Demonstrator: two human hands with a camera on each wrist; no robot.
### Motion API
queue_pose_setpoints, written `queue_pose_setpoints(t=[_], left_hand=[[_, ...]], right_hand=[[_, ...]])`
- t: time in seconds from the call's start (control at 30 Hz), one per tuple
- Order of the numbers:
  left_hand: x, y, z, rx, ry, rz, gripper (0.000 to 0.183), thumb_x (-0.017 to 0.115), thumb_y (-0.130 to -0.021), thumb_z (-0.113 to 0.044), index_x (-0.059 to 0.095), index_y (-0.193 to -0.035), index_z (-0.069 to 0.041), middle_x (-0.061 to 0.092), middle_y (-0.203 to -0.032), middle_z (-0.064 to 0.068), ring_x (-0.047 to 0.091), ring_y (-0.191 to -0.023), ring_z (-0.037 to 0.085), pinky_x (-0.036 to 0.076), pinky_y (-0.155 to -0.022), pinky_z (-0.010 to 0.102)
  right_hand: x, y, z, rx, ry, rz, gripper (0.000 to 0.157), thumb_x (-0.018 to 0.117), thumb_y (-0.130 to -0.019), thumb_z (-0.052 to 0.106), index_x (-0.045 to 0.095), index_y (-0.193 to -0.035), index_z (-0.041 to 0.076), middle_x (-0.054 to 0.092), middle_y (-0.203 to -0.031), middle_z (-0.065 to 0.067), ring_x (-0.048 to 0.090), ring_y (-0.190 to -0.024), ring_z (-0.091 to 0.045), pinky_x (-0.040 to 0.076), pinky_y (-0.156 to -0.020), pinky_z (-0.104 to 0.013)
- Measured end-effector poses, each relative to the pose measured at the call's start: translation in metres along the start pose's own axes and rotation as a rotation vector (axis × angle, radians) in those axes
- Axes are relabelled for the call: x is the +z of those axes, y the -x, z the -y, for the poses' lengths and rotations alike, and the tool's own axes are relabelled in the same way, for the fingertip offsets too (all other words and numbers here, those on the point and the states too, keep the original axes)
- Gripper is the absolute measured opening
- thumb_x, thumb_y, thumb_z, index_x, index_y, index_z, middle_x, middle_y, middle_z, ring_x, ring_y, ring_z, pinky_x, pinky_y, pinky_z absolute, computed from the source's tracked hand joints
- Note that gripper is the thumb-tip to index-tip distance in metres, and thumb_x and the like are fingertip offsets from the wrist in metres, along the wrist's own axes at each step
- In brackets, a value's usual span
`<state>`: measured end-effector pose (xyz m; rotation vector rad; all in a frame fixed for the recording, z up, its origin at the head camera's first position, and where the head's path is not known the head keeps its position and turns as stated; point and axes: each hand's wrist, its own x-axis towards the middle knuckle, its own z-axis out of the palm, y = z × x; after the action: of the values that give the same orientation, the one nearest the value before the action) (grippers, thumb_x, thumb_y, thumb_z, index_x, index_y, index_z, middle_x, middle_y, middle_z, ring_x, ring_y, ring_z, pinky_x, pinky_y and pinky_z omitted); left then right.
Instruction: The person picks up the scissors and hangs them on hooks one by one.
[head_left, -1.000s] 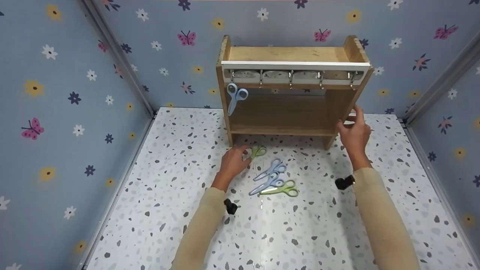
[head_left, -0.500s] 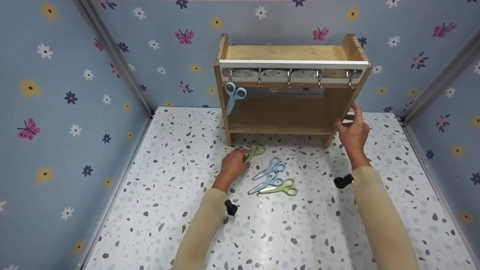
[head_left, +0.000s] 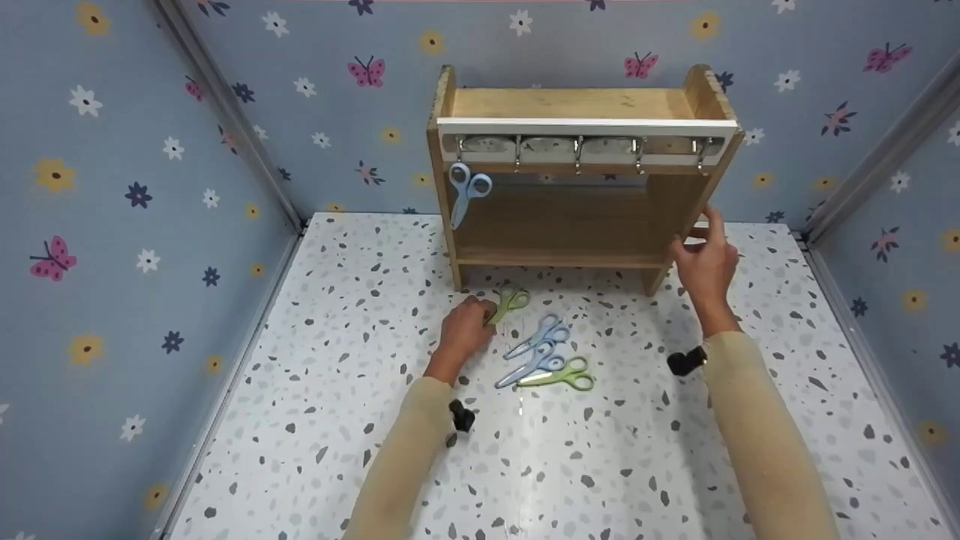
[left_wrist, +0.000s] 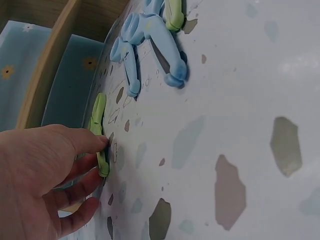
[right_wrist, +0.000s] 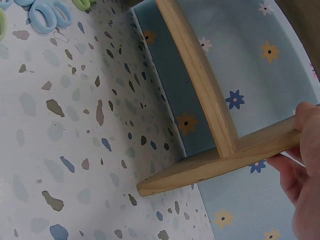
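Observation:
My left hand (head_left: 466, 328) pinches green scissors (head_left: 513, 299) by the blade end, low over the table in front of the wooden shelf rack (head_left: 562, 259). In the left wrist view the thumb (left_wrist: 95, 141) lies across the scissors, fingers behind them. My right hand (head_left: 706, 264) grips the edge of the rack's right side panel (right_wrist: 210, 167). To the right of my left hand lie two blue scissors (head_left: 541, 336) and another green pair (head_left: 571, 375), partly overlapping. One more blue pair (head_left: 469, 193) hangs from the leftmost hook of the rack.
A white rail (head_left: 585, 127) with several metal hooks runs across the rack's front. The rack stands on a speckled white table (head_left: 360, 315), near the flowered back wall (head_left: 547, 45). Metal-edged side walls (head_left: 97, 300) close off left and right.
My left hand has drawn slightly toward me, and the green scissors have tilted a little with it. The right hand keeps its hold on the rack.

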<state>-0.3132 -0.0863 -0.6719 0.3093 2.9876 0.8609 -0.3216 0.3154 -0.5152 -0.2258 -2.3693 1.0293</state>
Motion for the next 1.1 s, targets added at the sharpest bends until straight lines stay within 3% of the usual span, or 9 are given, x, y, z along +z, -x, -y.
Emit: queue_pose_setpoints(t=[0.17, 0.27, 0.4, 0.5, 0.6, 0.7, 0.83, 1.1], left_hand=[[-0.016, 0.008, -0.016, -0.042, 0.037, 0.027, 0.030, 0.080, -0.098, -0.010, 0.082, -0.128, -0.009, 0.075, -0.113, 0.012, 0.066, -0.096, 0.024, 0.060, -0.091, 0.047], [-0.026, 0.012, -0.024, -0.052, 0.042, 0.045, 0.031, 0.081, -0.099, -0.011, 0.082, -0.130, -0.007, 0.075, -0.115, 0.014, 0.068, -0.099, 0.026, 0.061, -0.094, 0.049], [-0.015, 0.007, -0.014, -0.045, 0.041, 0.034, 0.028, 0.082, -0.098, -0.011, 0.083, -0.126, -0.010, 0.074, -0.114, 0.012, 0.067, -0.099, 0.024, 0.060, -0.091, 0.048], [-0.004, 0.002, -0.004, -0.028, 0.011, 0.018, 0.027, 0.081, -0.097, -0.011, 0.083, -0.123, -0.012, 0.073, -0.111, 0.010, 0.066, -0.097, 0.021, 0.059, -0.087, 0.046], [0.000, 0.000, 0.000, -0.023, -0.011, 0.008, 0.027, 0.082, -0.096, -0.013, 0.083, -0.123, -0.013, 0.074, -0.110, 0.009, 0.066, -0.096, 0.020, 0.060, -0.086, 0.045], [-0.001, -0.001, -0.001, -0.025, 0.002, 0.013, 0.029, 0.083, -0.096, -0.013, 0.083, -0.125, -0.012, 0.074, -0.110, 0.010, 0.067, -0.096, 0.021, 0.060, -0.086, 0.047], [-0.009, 0.004, -0.008, -0.027, 0.038, 0.027, 0.033, 0.083, -0.097, -0.012, 0.081, -0.130, -0.011, 0.076, -0.114, 0.012, 0.069, -0.102, 0.025, 0.061, -0.092, 0.049], [-0.002, 0.001, -0.002, -0.024, 0.012, 0.022, 0.029, 0.079, -0.099, -0.014, 0.083, -0.128, -0.016, 0.076, -0.108, 0.007, 0.069, -0.100, 0.023, 0.060, -0.087, 0.047]], right_hand=[[0.000, -0.001, -0.001, 0.002, 0.001, -0.001, 0.060, 0.072, -0.104, 0.015, 0.056, -0.161, 0.018, 0.084, -0.128, -0.022, 0.085, -0.106, -0.043, 0.065, -0.091, -0.057], [0.000, -0.001, -0.001, 0.009, 0.008, -0.001, 0.060, 0.073, -0.104, 0.016, 0.056, -0.161, 0.018, 0.083, -0.129, -0.022, 0.085, -0.105, -0.042, 0.063, -0.083, -0.041], [-0.001, -0.001, -0.001, 0.015, 0.010, 0.004, 0.059, 0.073, -0.104, 0.017, 0.056, -0.161, 0.018, 0.083, -0.129, -0.022, 0.086, -0.105, -0.041, 0.046, -0.074, -0.013], [-0.001, -0.001, -0.001, 0.016, 0.011, 0.009, 0.060, 0.073, -0.104, 0.017, 0.056, -0.161, 0.018, 0.083, -0.130, -0.022, 0.086, -0.106, -0.041, 0.039, -0.072, -0.007], [0.000, -0.002, -0.001, 0.014, 0.016, 0.008, 0.060, 0.073, -0.104, 0.016, 0.055, -0.161, 0.018, 0.083, -0.130, -0.021, 0.086, -0.106, -0.040, 0.047, -0.075, -0.014], [-0.001, -0.002, -0.001, 0.006, 0.014, 0.004, 0.059, 0.072, -0.104, 0.016, 0.056, -0.161, 0.017, 0.084, -0.129, -0.022, 0.086, -0.106, -0.041, 0.061, -0.081, -0.034], [-0.001, -0.001, -0.002, -0.001, 0.006, 0.001, 0.060, 0.072, -0.105, 0.016, 0.055, -0.162, 0.017, 0.083, -0.129, -0.024, 0.085, -0.106, -0.043, 0.066, -0.090, -0.058], [0.001, -0.002, -0.004, 0.000, -0.008, 0.003, 0.061, 0.072, -0.104, 0.017, 0.054, -0.162, 0.017, 0.082, -0.130, -0.027, 0.085, -0.107, -0.045, 0.066, -0.094, -0.060]])
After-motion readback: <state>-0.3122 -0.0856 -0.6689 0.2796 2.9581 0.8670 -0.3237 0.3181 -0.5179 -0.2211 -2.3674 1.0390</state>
